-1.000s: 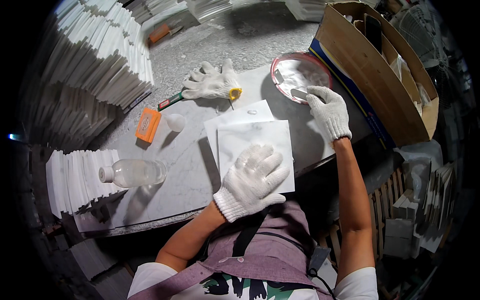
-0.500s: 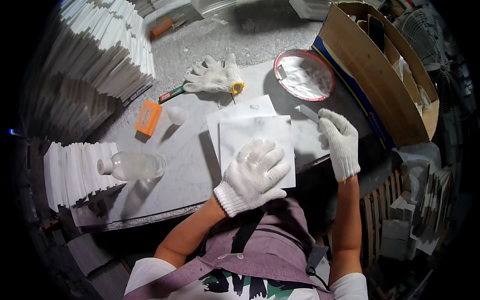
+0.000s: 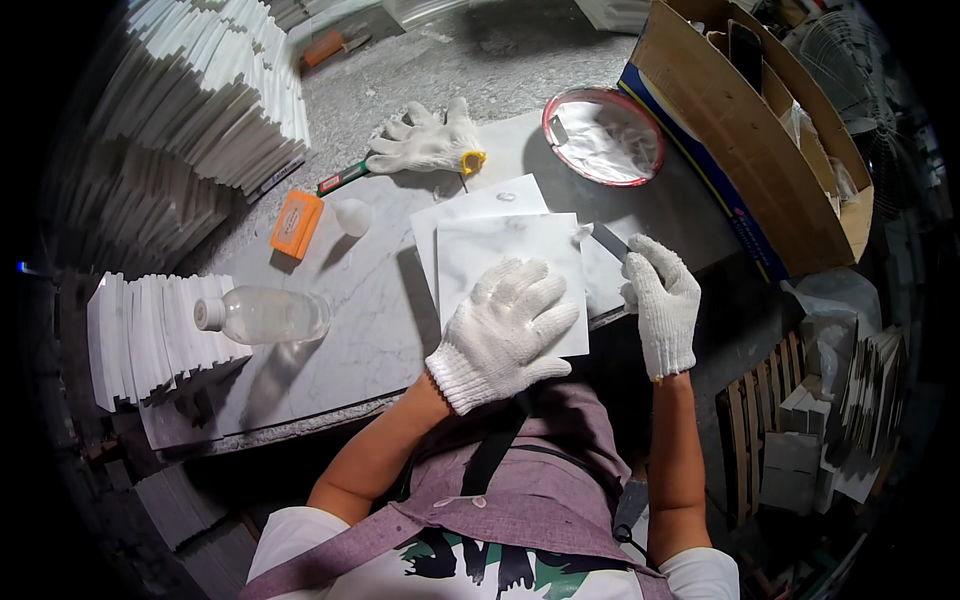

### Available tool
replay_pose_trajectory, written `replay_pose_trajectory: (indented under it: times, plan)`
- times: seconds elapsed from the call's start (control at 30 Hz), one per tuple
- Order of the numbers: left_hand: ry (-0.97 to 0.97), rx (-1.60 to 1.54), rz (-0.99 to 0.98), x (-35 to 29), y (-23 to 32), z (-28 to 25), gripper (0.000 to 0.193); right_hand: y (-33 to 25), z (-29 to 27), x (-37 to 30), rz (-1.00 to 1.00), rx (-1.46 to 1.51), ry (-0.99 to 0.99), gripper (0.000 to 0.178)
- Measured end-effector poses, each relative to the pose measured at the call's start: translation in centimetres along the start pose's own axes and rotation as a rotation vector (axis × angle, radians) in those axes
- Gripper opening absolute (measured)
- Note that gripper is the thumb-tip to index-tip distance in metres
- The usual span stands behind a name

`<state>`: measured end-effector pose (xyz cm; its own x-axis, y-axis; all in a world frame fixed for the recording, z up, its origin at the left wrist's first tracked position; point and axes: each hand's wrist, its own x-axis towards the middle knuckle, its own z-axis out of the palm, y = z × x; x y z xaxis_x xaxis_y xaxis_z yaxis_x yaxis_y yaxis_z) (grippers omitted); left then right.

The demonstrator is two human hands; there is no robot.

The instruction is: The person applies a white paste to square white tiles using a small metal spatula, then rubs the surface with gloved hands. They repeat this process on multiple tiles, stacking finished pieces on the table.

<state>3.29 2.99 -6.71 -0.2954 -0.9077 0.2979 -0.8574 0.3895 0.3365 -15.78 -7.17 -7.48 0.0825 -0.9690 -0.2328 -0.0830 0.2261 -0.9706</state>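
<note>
our left hand (image 3: 508,330) flat, fingers spread on the top marble tile (image 3: 512,262) | right hand (image 3: 662,300) curled round a scraper blade (image 3: 609,241) at the tile's right edge

marble slab bench (image 3: 330,330) with tiles (image 3: 510,265), bottle (image 3: 262,315), dish (image 3: 603,137), spare glove (image 3: 425,145)

Light falls bright and even from above on the centre, where the pale marble worktop (image 3: 330,300) and the white tiles (image 3: 515,275) sit near overexposure. Short, soft shadows lie beside the plastic bottle (image 3: 262,315) and the red-rimmed bowl (image 3: 603,135), whose white contents glare slightly. Focus is sharp in the middle. Towards the rim, straight edges bow outward, detail smears, and the corners drop into a black circular vignette.
</note>
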Motion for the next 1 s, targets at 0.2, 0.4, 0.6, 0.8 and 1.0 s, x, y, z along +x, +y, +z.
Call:
replay_pose_trajectory:
  times: [0.2,0.4,0.6,0.8,1.0]
  plan:
    - [-0.011,-0.01,0.001,0.0,0.0,0.1,0.06,0.2,0.3,0.0,-0.05,0.003,-0.004,0.023]
    - [-0.021,-0.009,0.002,0.0,0.0,-0.2,0.061,-0.4,0.1,1.4,-0.044,0.165,0.059,0.025]
    - [-0.008,-0.014,0.016,0.2,0.1,-0.2,0.061,-2.0,1.2,5.9,-0.886,-0.525,0.237,0.033]
    - [0.049,-0.132,-0.113,0.7,-1.3,0.2,0.064,-0.2,-3.2,4.1,-0.051,0.682,-0.118,0.04]
    - [0.025,0.088,-0.07,6.1,-4.5,0.5,0.072,4.0,-4.6,-2.8,0.335,1.047,-0.155,0.029]
